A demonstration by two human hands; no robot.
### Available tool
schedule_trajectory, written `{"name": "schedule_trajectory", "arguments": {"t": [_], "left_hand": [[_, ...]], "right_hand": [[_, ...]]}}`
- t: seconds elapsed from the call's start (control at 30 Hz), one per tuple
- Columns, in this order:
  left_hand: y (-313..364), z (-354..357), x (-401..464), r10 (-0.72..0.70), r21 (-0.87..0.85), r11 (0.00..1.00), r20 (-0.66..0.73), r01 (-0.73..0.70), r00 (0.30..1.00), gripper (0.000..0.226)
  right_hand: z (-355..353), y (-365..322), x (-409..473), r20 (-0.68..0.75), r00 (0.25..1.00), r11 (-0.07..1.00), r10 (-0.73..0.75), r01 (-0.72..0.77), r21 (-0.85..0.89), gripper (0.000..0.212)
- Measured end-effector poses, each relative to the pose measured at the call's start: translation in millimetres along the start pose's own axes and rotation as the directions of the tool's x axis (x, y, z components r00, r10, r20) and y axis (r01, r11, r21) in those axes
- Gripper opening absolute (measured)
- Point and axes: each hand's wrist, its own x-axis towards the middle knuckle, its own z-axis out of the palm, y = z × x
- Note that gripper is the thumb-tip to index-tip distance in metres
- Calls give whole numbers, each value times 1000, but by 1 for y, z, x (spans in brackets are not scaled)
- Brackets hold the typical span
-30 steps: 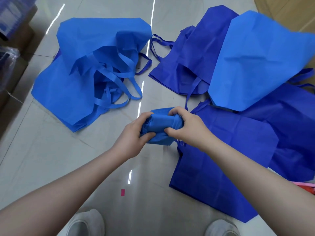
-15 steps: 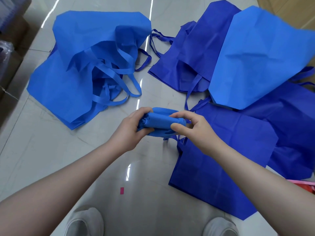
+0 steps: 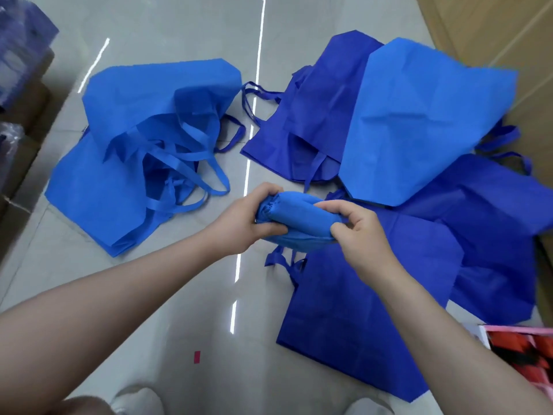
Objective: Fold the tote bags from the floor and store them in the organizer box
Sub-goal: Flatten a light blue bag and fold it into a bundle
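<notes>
A light blue tote bag rolled into a tight bundle (image 3: 296,215) is held above the floor between both hands. My left hand (image 3: 239,223) grips its left end, thumb below and fingers over the top. My right hand (image 3: 359,232) pinches the right end between thumb and fingers. Loose tote bags lie around on the tiled floor: a light blue pile with tangled handles (image 3: 140,157) at the left, dark blue bags (image 3: 311,121) behind, a light blue bag (image 3: 419,121) on top at the right, and a dark blue bag (image 3: 368,310) flat under my right forearm.
A pink-rimmed box with red contents (image 3: 520,351) shows at the lower right edge. Cardboard (image 3: 493,31) lies along the upper right, cartons and wrapped goods (image 3: 21,85) along the left. My white shoes (image 3: 140,399) stand at the bottom. A small red mark (image 3: 197,357) is on the floor.
The bundle has been rolled tighter and longer. My right hand slid from over the bundle's middle to its right end. The view tilted so the bags sit lower in frame.
</notes>
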Motion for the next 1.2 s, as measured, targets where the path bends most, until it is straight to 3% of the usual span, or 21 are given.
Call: {"name": "schedule_trajectory", "arguments": {"t": [0.07, 0.17, 0.23, 0.3, 0.4, 0.47, 0.57, 0.67, 0.8, 0.87, 0.97, 1.0, 1.03, 1.07, 1.13, 1.2], "left_hand": [[11, 10, 8, -48, -169, 984, 12, 50, 999, 38], [29, 27, 24, -78, -352, 933, 14, 77, 997, 39], [40, 43, 33, -89, -415, 906, 18, 89, 996, 39], [47, 65, 40, -104, -458, 882, 44, 113, 994, 40], [57, 103, 47, -136, -515, 842, 82, 159, 987, 40], [62, 130, 51, -164, -533, 823, 107, 196, 981, 39], [70, 167, 52, -201, -535, 804, 162, 257, 966, 39], [79, 199, 48, -200, -528, 789, 264, 315, 943, 33], [84, 231, 43, -181, -539, 748, 394, 387, 901, 23], [87, 247, 46, -178, -547, 722, 446, 424, 877, 22], [90, 274, 47, -162, -520, 696, 558, 495, 814, 28], [90, 285, 46, -159, -498, 700, 591, 512, 791, 29], [91, 296, 45, -162, -474, 712, 607, 518, 778, 26], [92, 309, 44, -169, -457, 728, 601, 510, 781, 22], [95, 336, 46, -197, -434, 752, 571, 496, 797, 20], [95, 366, 47, -206, -367, 803, 568, 469, 797, 23]], "right_hand": [[-15, -6, -1, -24, 999, 978, 32, -26, 208, 54], [-38, -14, -3, -32, 998, 847, 58, -32, 531, 43], [-53, -10, -5, -87, 996, 897, 35, 8, 441, 30], [-72, 2, -11, -180, 983, 976, -33, 70, 205, 17], [-93, 19, -26, -203, 967, 988, -156, 149, -49, 52], [-104, 31, -36, -207, 972, 988, -110, 83, -133, 69], [-129, 49, -46, -292, 955, 988, -50, 5, -154, 68], [-157, 69, -65, -386, 922, 988, 21, -79, -135, 66], [-178, 82, -95, -448, 889, 995, 95, -103, 5, 31], [-184, 97, -104, -448, 876, 973, 177, -89, 211, 17], [-195, 116, -125, -423, 801, 785, 424, -92, 612, 40], [-203, 121, -136, -433, 755, 742, 493, -105, 662, 41], [-211, 125, -146, -441, 729, 718, 523, -99, 689, 40], [-220, 132, -157, -474, 721, 762, 506, -115, 638, 39], [-234, 145, -182, -487, 754, 812, 440, -103, 575, 37], [-245, 162, -206, -480, 778, 836, 404, -100, 540, 21]]}}
